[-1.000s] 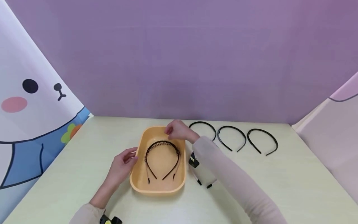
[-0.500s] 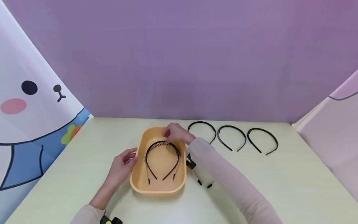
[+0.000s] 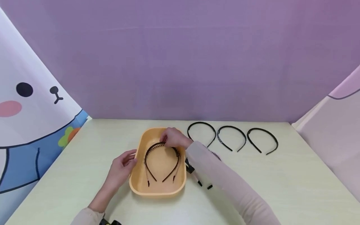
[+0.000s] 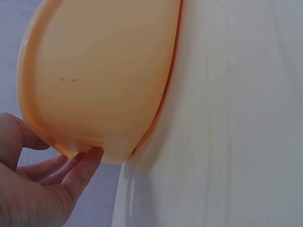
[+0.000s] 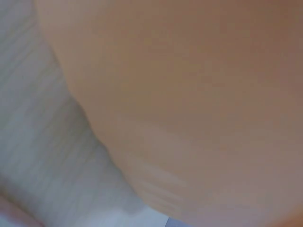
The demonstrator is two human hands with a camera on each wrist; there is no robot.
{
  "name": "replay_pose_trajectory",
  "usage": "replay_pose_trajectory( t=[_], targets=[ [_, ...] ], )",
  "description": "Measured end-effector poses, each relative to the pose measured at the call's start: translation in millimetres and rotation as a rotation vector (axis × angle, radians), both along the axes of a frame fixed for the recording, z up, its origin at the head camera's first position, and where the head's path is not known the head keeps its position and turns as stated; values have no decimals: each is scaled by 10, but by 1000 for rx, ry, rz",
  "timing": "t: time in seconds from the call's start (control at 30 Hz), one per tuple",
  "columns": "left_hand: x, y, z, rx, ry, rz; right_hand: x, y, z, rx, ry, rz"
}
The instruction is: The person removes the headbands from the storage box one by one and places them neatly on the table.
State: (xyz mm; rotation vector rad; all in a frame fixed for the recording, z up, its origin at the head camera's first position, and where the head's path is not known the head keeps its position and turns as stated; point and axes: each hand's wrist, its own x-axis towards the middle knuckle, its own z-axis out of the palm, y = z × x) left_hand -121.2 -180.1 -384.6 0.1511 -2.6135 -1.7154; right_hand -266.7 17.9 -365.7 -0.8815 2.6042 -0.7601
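A yellow-orange plastic basin (image 3: 158, 192) stands on the table with black toothed headbands inside, a dark one (image 3: 152, 176) overlying another with pale legs and black tips (image 3: 148, 183). My left hand (image 3: 121, 167) rests at the basin's left side. In the left wrist view, its fingers (image 4: 87, 165) lie fairly straight against the outer wall, thumb close to the rim. Reaching over the basin's right side, my right hand (image 3: 172, 137) pinches the top of the headband arch with curled fingertips. The right wrist view is filled by the blurred basin wall (image 5: 180, 109), hiding that hand.
Three black headbands lie in a row at the back right: one near the basin (image 3: 201, 122), a middle one (image 3: 231, 126) and a far-right one (image 3: 262, 128). Another headband with black tips (image 3: 209, 187) lies right of the basin, partly under the right sleeve (image 3: 222, 172).
My right hand has moved left and down from the basin's back right rim to the headband's arch. The left hand, basin and headbands have stayed in place, with a slight camera shift.
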Motion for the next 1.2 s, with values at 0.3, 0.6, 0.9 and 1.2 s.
replay_pose_trajectory(
  t=[0.3,0.6,0.9,1.2],
  targets=[
    [25,-62,-2,-37,-3,-1,45,-66,7,20,60,30],
    [-4,-36,0,-35,2,-15,28,-27,26,16,54,18],
    [7,-33,-11,-49,1,-12,2,-2,61,1,85,42],
    [-14,-27,-17,-55,0,-13,-9,50,186,4,69,11]
  ],
)
